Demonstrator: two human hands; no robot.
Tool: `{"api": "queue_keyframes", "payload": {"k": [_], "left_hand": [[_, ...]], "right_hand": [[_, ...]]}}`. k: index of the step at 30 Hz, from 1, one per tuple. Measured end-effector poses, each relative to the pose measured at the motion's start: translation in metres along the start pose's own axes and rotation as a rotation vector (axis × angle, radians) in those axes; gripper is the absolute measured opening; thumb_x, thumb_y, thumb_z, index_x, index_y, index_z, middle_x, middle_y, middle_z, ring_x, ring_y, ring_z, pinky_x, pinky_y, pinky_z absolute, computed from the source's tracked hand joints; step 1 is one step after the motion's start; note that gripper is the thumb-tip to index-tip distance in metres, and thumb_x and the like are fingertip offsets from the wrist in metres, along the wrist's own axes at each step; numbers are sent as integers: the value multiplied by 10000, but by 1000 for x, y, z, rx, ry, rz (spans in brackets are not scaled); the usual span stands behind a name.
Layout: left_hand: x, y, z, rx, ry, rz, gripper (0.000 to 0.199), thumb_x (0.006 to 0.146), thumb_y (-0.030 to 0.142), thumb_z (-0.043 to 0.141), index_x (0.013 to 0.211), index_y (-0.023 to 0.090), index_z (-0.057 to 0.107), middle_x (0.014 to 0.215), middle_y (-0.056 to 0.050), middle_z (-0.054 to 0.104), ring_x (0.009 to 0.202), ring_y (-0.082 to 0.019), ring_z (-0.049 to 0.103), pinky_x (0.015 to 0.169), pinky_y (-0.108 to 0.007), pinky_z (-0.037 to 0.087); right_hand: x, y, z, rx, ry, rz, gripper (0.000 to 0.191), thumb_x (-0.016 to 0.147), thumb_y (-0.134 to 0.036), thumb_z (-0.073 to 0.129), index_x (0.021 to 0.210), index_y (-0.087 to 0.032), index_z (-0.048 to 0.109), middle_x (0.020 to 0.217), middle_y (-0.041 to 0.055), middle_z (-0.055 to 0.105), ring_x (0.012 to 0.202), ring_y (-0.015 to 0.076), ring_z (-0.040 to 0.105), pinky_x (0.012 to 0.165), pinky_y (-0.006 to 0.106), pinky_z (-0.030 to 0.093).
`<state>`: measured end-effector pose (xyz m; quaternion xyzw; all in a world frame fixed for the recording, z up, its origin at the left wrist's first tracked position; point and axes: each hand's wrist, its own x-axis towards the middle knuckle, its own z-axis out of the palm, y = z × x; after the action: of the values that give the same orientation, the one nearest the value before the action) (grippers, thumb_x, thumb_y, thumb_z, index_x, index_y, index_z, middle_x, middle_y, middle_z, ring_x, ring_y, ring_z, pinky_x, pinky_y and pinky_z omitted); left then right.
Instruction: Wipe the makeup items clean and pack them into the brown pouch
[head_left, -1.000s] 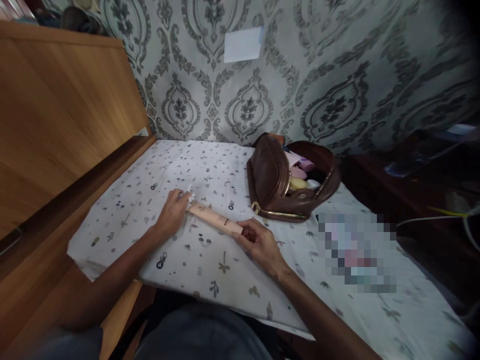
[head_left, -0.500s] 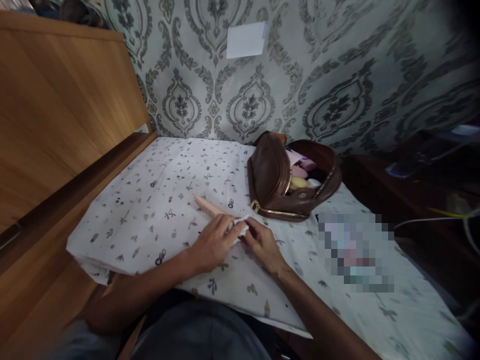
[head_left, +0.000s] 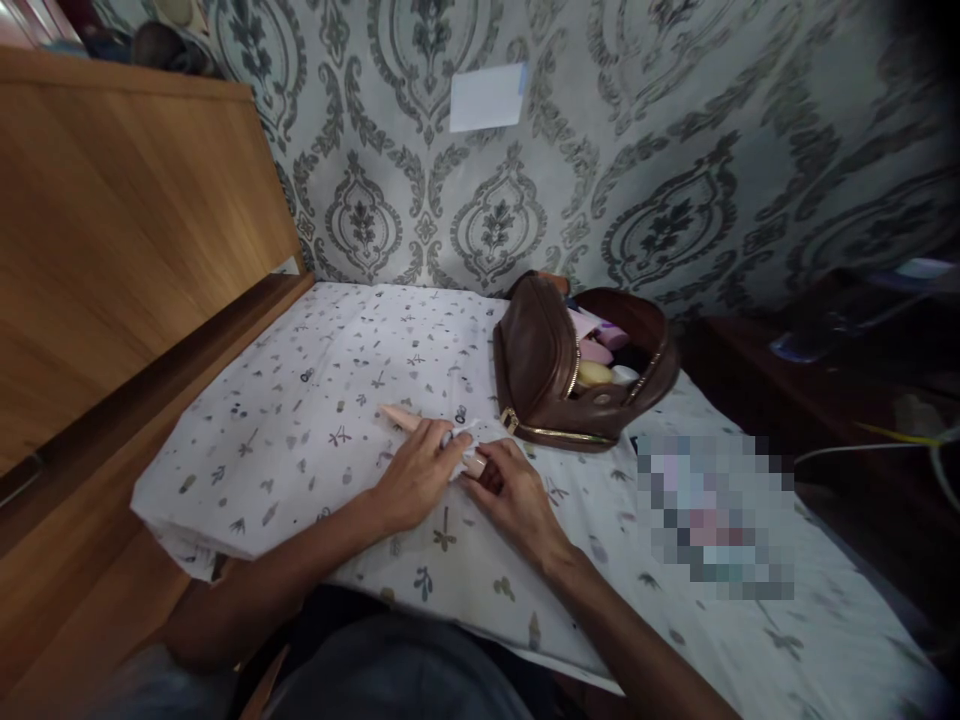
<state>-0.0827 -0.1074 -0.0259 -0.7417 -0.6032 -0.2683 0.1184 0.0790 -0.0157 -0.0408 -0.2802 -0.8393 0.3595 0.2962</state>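
My left hand (head_left: 424, 470) is closed round a peach-coloured squeeze tube (head_left: 400, 416), whose flat end points to the upper left. A crumpled white wipe or tissue (head_left: 466, 432) is pinched in the same hand, by the thumb and fingers. At the tube's other end, the fingers of my right hand (head_left: 514, 490) grip its pale, shiny cap (head_left: 475, 464). Whether cap and tube are joined is hidden by the left fingers and the wipe. Both hands are just above the patterned white cloth (head_left: 337, 350).
An open brown leather toiletry bag (head_left: 555, 370) with pink and yellow items inside stands behind my right hand. To the right lies a pixelated item (head_left: 712, 520). A wooden panel (head_left: 135, 200) borders the left side, and a patterned wall (head_left: 420, 200) stands at the back.
The wipe has shifted off the tube's cap end, which now shows between my hands. My right hand has moved slightly down, and the tube's flat end sits slightly lower.
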Motion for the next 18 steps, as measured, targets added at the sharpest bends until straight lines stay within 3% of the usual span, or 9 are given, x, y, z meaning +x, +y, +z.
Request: {"api": "queue_keyframes", "payload": {"k": [7,10,13,15,18], "left_hand": [[-3,-11,-2,56,8,22,328,991,124,384,1288,162,517,1151,-123,535,1067,-240,525,943,-400,513],[-8,-40,-9,98,31,-19,340,1001,137,354,1295,174,521,1178,-121,523,1105,-245,508,952,-410,507],[-12,-76,-21,122,25,-153,358,1004,171,345,1307,198,534,1185,-113,508,1112,-252,496,903,-417,517],[-12,-89,-27,113,59,-263,343,1012,215,356,1289,200,557,1151,-102,507,1073,-243,502,877,-407,519],[-10,-73,-29,46,126,-298,336,1028,241,358,1298,200,555,1159,-96,501,1059,-221,512,894,-384,515]], "right_hand": [[0,1,-2,-22,-3,24,264,868,-349,631,1057,-175,690,871,59,655,720,195,594,709,331,514],[0,-3,-6,-7,-35,47,285,885,-368,610,1066,-166,696,859,62,675,705,189,598,680,317,503],[-1,-6,-7,8,-55,76,308,908,-398,575,1073,-166,695,868,68,694,709,192,603,661,314,494],[-1,-7,-7,15,-55,88,325,913,-407,565,1088,-164,691,892,77,699,723,197,607,665,318,493],[-1,-7,-6,13,-32,83,308,901,-387,579,1086,-167,689,899,77,689,721,197,602,663,318,494]]}}
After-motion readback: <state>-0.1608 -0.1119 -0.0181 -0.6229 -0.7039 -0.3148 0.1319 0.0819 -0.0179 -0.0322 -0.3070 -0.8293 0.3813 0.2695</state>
